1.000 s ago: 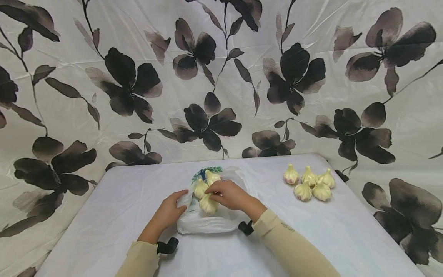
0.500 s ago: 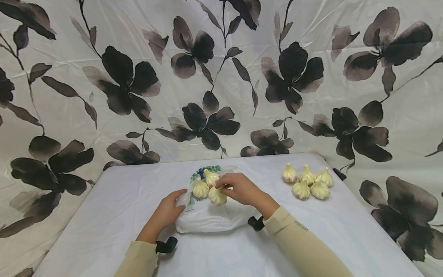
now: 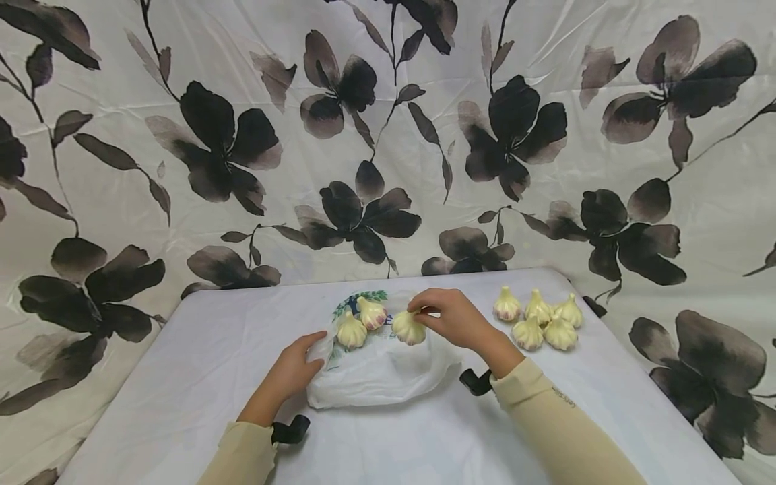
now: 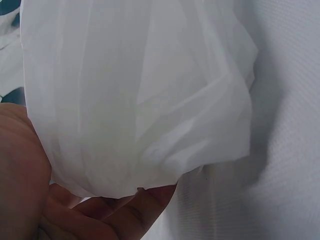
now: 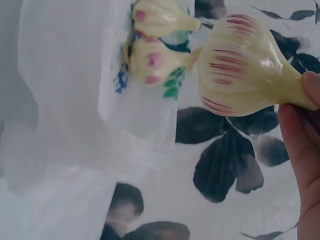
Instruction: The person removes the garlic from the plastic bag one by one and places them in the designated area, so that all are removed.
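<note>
My right hand (image 3: 457, 318) pinches a garlic bulb (image 3: 408, 329) by its stem, over the right part of a white plastic bag (image 3: 372, 391). Up close in the right wrist view, the bulb (image 5: 240, 70) is glossy cream with pink streaks, and its stem sits between thumb and fingers. Two more bulbs, one nearer (image 3: 351, 331) and one farther back (image 3: 372, 313), lie on the bag beside its green and blue print. My left hand (image 3: 292, 370) holds the bag's left edge; in the left wrist view, the white film (image 4: 125, 100) hides part of the fingers.
Several garlic bulbs (image 3: 539, 320) sit grouped on the white-covered table (image 3: 212, 357), to the right of the bag. A pale cloth (image 3: 436, 222) with dark flowers hangs behind the table's back edge.
My right hand has lifted one garlic bulb away from the other two and carried it to the right. The left hand has stayed at the bag's edge.
</note>
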Demonstrator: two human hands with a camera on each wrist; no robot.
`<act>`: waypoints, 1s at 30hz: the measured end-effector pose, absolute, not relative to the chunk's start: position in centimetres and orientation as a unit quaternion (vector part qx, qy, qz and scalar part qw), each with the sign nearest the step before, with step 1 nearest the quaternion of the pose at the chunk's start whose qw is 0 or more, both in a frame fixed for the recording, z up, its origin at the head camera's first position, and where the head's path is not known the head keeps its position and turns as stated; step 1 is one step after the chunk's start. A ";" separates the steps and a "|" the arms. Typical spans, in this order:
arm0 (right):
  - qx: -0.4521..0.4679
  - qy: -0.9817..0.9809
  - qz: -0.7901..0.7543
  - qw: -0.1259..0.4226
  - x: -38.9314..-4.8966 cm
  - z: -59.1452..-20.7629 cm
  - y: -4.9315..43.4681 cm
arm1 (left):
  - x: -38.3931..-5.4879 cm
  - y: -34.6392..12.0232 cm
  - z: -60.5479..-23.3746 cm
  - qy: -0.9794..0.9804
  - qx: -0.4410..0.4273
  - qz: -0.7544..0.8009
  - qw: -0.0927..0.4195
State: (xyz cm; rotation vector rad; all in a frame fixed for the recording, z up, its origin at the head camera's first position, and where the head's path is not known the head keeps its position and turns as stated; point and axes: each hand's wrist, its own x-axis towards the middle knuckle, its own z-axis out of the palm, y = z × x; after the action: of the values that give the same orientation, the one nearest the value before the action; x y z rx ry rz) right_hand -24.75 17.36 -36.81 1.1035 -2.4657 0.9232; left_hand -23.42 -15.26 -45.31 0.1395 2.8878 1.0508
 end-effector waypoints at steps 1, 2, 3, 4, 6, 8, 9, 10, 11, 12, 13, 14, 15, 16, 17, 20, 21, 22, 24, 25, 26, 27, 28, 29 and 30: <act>0.379 -0.856 0.321 0.147 -24.7 -36.7 17.7 | -23.4 -15.3 -45.3 0.938 0.044 0.342 0.033; 0.375 -0.857 0.320 0.150 -24.7 -36.6 18.0 | -23.4 -15.3 -45.3 0.938 0.043 0.341 0.034; 0.372 -0.858 0.320 0.155 -24.7 -36.5 18.4 | -23.4 -15.3 -45.4 0.939 0.043 0.341 0.035; 0.369 -0.857 0.322 0.159 -24.6 -36.3 18.7 | -23.4 -15.3 -45.4 0.939 0.042 0.340 0.035; 0.364 -0.856 0.325 0.170 -24.6 -36.1 19.5 | -23.4 -15.3 -45.4 0.939 0.041 0.339 0.035; 0.360 -0.854 0.328 0.181 -24.6 -35.9 20.2 | -23.5 -15.3 -45.4 0.939 0.040 0.339 0.036; 0.359 -0.853 0.330 0.187 -24.6 -35.9 20.6 | -23.5 -15.3 -45.4 0.940 0.040 0.338 0.036; 0.356 -0.853 0.329 0.193 -24.6 -35.9 21.0 | -23.5 -15.3 -45.4 0.940 0.040 0.338 0.036; 0.353 -0.853 0.328 0.199 -24.6 -35.9 21.4 | -23.5 -15.3 -45.4 0.940 0.040 0.337 0.036; 0.349 -0.854 0.326 0.205 -24.6 -35.9 21.8 | -23.5 -15.2 -45.4 0.940 0.040 0.338 0.036; 0.344 -0.856 0.323 0.209 -24.6 -35.9 22.2 | -23.5 -15.2 -45.3 0.940 0.039 0.338 0.036; 0.338 -0.859 0.321 0.212 -24.6 -36.0 22.6 | -23.5 -15.2 -45.3 0.940 0.040 0.338 0.036; 0.332 -0.862 0.319 0.214 -24.6 -36.0 23.0 | -23.5 -15.2 -45.3 0.939 0.040 0.339 0.037; 0.327 -0.864 0.317 0.217 -24.6 -36.0 23.4 | -23.4 -15.2 -45.3 0.939 0.039 0.339 0.038; 0.323 -0.865 0.316 0.220 -24.6 -36.1 23.8 | -23.4 -15.2 -45.2 0.939 0.039 0.340 0.039; 0.310 -0.868 0.312 0.229 -24.5 -36.2 25.0 | -23.4 -15.2 -45.1 0.939 0.038 0.340 0.041; 0.306 -0.870 0.311 0.230 -24.5 -36.2 25.3 | -23.4 -15.2 -45.1 0.939 0.037 0.340 0.041; 0.303 -0.870 0.311 0.232 -24.5 -36.2 25.7 | -23.4 -15.2 -45.1 0.939 0.037 0.339 0.042; 0.290 -0.875 0.309 0.233 -24.4 -36.1 26.4 | -23.5 -15.2 -45.1 0.940 0.035 0.338 0.044; 0.283 -0.878 0.309 0.231 -24.3 -36.1 26.8 | -23.5 -15.2 -45.1 0.940 0.035 0.337 0.044; 0.274 -0.882 0.309 0.228 -24.3 -36.1 27.1 | -23.5 -15.2 -45.2 0.940 0.034 0.337 0.045; 0.263 -0.887 0.308 0.223 -24.2 -36.0 27.5 | -23.5 -15.2 -45.2 0.940 0.035 0.337 0.045; 0.255 -0.890 0.307 0.220 -24.2 -36.0 27.9 | -23.5 -15.2 -45.2 0.940 0.034 0.336 0.045; 0.244 -0.895 0.306 0.216 -24.1 -36.0 28.2 | -23.5 -15.2 -45.2 0.941 0.034 0.335 0.045; 0.234 -0.898 0.306 0.211 -24.1 -35.9 28.6 | -23.5 -15.2 -45.2 0.941 0.035 0.334 0.044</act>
State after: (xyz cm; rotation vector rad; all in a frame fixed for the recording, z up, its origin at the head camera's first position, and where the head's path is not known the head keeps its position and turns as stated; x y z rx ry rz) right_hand -24.06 28.57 -35.93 0.6492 -2.4973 0.8513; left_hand -23.52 -15.21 -45.20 0.1073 2.8757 1.0219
